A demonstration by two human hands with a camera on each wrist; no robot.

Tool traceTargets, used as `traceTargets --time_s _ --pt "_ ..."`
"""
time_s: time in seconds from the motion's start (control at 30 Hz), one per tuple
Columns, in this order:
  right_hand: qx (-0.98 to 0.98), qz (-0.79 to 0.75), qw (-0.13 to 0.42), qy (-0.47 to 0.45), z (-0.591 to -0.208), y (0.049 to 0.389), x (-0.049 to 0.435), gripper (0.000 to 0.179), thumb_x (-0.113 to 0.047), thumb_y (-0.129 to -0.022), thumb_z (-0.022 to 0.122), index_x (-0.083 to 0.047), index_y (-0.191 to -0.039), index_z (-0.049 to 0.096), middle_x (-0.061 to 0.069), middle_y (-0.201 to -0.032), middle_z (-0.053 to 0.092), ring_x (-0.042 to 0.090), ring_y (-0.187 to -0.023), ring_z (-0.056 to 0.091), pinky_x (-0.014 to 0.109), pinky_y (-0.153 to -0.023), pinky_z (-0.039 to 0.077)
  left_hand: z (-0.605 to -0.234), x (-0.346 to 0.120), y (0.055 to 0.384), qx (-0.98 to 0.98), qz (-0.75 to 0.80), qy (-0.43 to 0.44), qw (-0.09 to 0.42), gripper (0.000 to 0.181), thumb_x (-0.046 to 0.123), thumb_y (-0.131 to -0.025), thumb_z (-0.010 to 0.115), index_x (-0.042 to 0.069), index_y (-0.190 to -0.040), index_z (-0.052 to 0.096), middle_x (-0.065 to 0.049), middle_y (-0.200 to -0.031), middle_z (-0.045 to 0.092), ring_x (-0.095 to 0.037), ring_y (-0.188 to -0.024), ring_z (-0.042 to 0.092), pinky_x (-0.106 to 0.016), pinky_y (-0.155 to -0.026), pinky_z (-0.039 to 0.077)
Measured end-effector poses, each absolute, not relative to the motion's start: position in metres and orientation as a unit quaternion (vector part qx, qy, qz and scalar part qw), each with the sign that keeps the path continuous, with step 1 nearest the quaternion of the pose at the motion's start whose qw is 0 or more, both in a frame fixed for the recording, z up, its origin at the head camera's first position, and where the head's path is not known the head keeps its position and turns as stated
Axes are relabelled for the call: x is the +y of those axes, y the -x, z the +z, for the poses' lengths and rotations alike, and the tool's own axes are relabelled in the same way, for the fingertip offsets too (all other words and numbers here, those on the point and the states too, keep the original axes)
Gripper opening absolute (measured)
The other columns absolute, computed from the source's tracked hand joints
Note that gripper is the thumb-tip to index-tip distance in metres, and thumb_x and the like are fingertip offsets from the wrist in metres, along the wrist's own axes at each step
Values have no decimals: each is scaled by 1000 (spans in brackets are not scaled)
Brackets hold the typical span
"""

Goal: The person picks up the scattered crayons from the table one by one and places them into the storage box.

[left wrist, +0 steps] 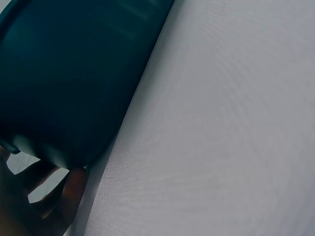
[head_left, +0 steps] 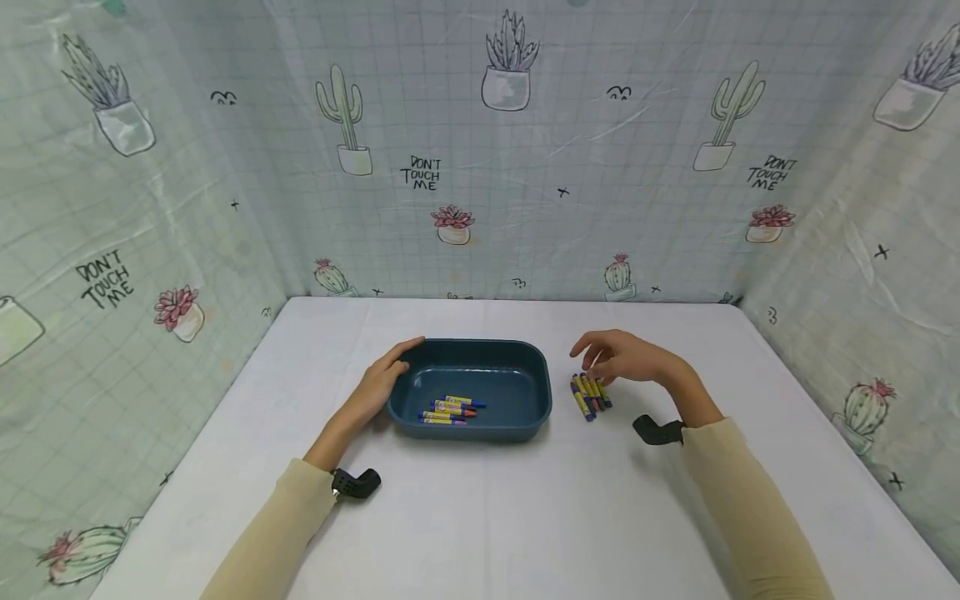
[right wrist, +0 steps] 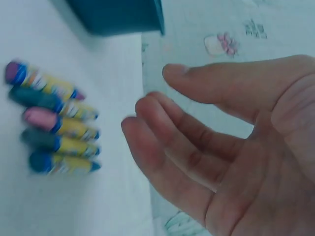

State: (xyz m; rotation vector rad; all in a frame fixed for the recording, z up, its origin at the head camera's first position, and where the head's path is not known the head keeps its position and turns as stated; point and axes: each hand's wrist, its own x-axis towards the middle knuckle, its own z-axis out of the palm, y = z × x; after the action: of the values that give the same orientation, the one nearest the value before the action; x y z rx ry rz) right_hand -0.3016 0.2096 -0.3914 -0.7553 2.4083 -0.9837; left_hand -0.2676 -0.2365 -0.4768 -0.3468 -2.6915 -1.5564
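A dark teal plastic tray (head_left: 472, 434) stands on the table, with several yellow-wrapped crayons (head_left: 450, 408) lying in its left front part. My left hand (head_left: 378, 386) grips the tray's left end, thumb over the rim and fingers against the outer wall; the left wrist view shows the fingers (left wrist: 74, 189) at that wall. Over a row of several more crayons (head_left: 581, 398) right of the tray hovers my right hand (head_left: 618, 354). In the right wrist view its fingers are loosely bent, with nothing between them and the thumb, and the crayons (right wrist: 61, 125) lie beyond the fingertips.
A white cloth covers the table (head_left: 480, 517). Behind and on both sides hangs a curtain (head_left: 465, 167) printed with cacti and potted plants. Dark wrist-worn devices (head_left: 356, 483) sit below both hands, at the ends of beige sleeves (head_left: 750, 508).
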Motion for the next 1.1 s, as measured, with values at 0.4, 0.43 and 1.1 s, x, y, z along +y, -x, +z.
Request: traceTargets --time_s 0.4,0.43,1.1 --pt "899 -347 194 185 -414 301 230 45 -8 -99 63 6 -139 52 27 -116 67 31 -97 69 42 -80 64 -479 -238 269 -857 -500 124 11 51 19 -108 36 28 -157 44 -1 -168 38 -31 -160 24 -62 -128 18" --pt "898 -350 196 179 -415 301 231 45 -9 -99 63 6 -140 51 27 -116 67 31 -97 69 42 -81 64 -479 -238 270 -856 -501 126 11 51 19 -108 36 29 -157 44 0 -168 38 -31 -160 24 -62 -128 18" --pt "887 -383 227 121 -437 307 246 55 -9 -94 69 4 -143 49 23 -111 66 24 -88 66 37 -79 63 -476 -236 270 -859 -497 121 7 52 17 -107 36 28 -158 43 -2 -168 37 -33 -160 24 -63 -128 18"
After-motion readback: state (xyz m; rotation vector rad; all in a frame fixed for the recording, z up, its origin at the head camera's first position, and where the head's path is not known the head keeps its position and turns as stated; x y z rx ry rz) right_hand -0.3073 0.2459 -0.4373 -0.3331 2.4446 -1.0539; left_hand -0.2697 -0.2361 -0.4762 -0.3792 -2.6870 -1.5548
